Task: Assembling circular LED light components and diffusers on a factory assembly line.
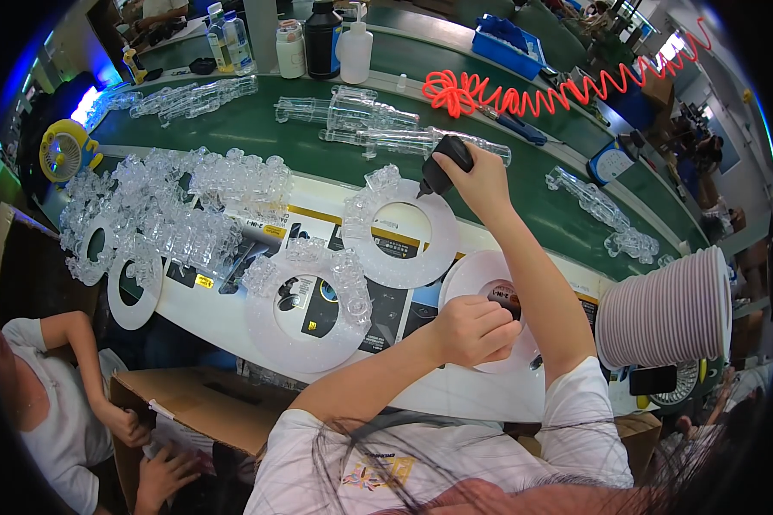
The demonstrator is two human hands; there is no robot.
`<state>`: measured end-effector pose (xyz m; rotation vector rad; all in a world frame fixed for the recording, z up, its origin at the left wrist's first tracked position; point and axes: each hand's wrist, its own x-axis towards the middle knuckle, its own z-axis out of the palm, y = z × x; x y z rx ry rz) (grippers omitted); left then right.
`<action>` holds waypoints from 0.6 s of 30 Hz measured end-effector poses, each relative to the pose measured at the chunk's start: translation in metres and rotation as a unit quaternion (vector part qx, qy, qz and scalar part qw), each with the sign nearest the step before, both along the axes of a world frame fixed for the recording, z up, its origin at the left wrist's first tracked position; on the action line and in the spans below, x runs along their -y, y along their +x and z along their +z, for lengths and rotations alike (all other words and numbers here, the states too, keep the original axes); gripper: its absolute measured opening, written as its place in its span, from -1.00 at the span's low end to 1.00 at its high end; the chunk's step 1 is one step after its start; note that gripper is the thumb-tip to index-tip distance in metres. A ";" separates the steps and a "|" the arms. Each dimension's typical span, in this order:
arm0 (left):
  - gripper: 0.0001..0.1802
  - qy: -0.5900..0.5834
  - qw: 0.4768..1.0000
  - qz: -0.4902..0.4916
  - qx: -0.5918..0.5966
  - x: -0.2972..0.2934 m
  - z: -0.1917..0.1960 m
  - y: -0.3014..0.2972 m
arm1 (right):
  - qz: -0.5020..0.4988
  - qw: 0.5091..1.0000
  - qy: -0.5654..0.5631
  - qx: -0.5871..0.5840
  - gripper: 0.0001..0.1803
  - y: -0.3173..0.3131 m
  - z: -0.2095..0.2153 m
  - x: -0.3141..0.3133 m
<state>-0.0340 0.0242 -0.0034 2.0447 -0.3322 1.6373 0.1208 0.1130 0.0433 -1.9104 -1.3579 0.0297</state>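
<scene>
My right hand [484, 176] grips a small black squeeze bottle [444, 165], tilted with its thin nozzle down at the upper edge of a flat white ring [438, 245]. Clear plastic pieces sit along that ring's left side. My left hand [477, 330] is closed over another white ring or stack of rings [457, 279]. Beside its fingers shows a dark rounded end [504, 298]; what the fist holds is mostly hidden. A nearer white ring [270, 339] bears clear plastic pieces on its top and right side.
Clear plastic parts [172, 202] are heaped at left. Longer clear assemblies [378, 137] lie farther back on the green bench. A wound spool [661, 309] stands at right, near a coiled orange hose [524, 99]. Bottles [322, 43] line the back. Another person's hands [159, 472] work at lower left.
</scene>
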 end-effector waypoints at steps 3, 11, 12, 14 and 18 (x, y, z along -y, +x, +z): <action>-0.76 -0.002 1.000 -0.004 -0.002 0.000 -0.001 0.001 | -0.015 1.000 0.002 -0.006 -0.62 0.003 0.001 0.001; -0.74 -0.005 1.000 -0.006 -0.004 0.000 -0.001 0.000 | -0.031 0.999 0.022 0.019 -0.58 0.003 0.026 0.005; -0.74 -0.005 1.000 -0.006 -0.002 0.000 -0.001 0.001 | -0.032 0.999 0.022 0.020 -0.58 0.006 0.026 0.005; -0.74 -0.004 1.000 -0.006 -0.004 -0.001 -0.001 0.000 | -0.036 0.998 0.041 0.031 -0.58 0.009 0.020 0.003; -0.73 -0.003 1.000 -0.001 -0.005 -0.001 -0.001 -0.002 | -0.048 0.998 0.026 0.042 -0.58 0.010 0.010 -0.001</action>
